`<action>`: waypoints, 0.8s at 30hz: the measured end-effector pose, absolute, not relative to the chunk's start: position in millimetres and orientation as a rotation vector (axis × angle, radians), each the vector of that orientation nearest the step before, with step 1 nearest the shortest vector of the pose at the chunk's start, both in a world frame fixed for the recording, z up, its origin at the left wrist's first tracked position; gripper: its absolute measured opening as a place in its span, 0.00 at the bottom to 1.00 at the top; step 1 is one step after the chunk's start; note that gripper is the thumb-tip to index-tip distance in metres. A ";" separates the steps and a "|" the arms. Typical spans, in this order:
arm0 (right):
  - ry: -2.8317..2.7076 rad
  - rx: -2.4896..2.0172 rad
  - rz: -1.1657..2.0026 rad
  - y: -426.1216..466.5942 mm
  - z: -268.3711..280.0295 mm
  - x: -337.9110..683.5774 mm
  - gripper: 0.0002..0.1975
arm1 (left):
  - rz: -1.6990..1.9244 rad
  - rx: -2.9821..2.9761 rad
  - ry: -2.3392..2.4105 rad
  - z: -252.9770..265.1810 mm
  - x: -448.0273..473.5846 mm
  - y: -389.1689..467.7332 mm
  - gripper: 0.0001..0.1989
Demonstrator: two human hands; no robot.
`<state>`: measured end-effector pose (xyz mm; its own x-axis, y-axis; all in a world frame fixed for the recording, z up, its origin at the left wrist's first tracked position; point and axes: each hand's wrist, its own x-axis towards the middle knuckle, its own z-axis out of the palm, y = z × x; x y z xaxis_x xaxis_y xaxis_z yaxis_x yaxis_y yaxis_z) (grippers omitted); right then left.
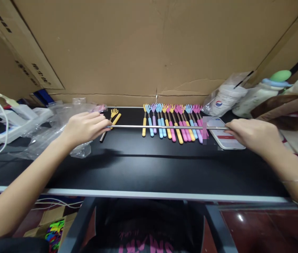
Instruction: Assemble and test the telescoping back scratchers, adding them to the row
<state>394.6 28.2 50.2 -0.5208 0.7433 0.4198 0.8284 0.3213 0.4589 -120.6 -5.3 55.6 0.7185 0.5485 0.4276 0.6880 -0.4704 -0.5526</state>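
Observation:
A long, thin metal rod (135, 126) stretches level above the black table, its shadow falling below it. My left hand (87, 127) is closed around its left end, and my right hand (254, 135) grips the right end. Behind the rod lies a row of small back scratchers with hand-shaped tips and yellow, blue, purple and pink handles (181, 137). Close to my left hand are a yellow hand-shaped tip (114, 112), a yellow handle (116, 119) and a dark metal tube (102, 137). My fingers cover both rod ends.
Clear plastic bags (51, 123) and a white power strip (19, 123) with cables lie left. A phone (224, 135), bagged cup (225, 100) and bottle (257, 96) stand or lie right. Cardboard (138, 49) walls the back. Below is a box of colourful pieces (55, 232).

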 end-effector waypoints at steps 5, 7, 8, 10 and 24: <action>-2.368 -1.681 -0.807 47.6 48.6 448.5 0.18 | -0.149 -2.021 -1.035 52.9 -154.4 -2.5 0.11; -2.326 -1.808 -0.690 53.5 48.8 462.5 0.14 | -0.141 -2.003 -1.070 49.8 -166.7 -0.6 0.11; -2.297 -1.840 -0.672 55.4 49.0 467.0 0.13 | -0.151 -1.999 -1.074 48.6 -172.0 0.4 0.12; -2.264 -1.866 -0.682 56.9 49.7 471.5 0.13 | -0.170 -1.984 -1.062 46.9 -180.3 2.0 0.12; -2.196 -1.815 -0.789 50.1 45.6 480.7 0.19 | -0.253 -1.950 -1.052 42.2 -193.3 -2.4 0.08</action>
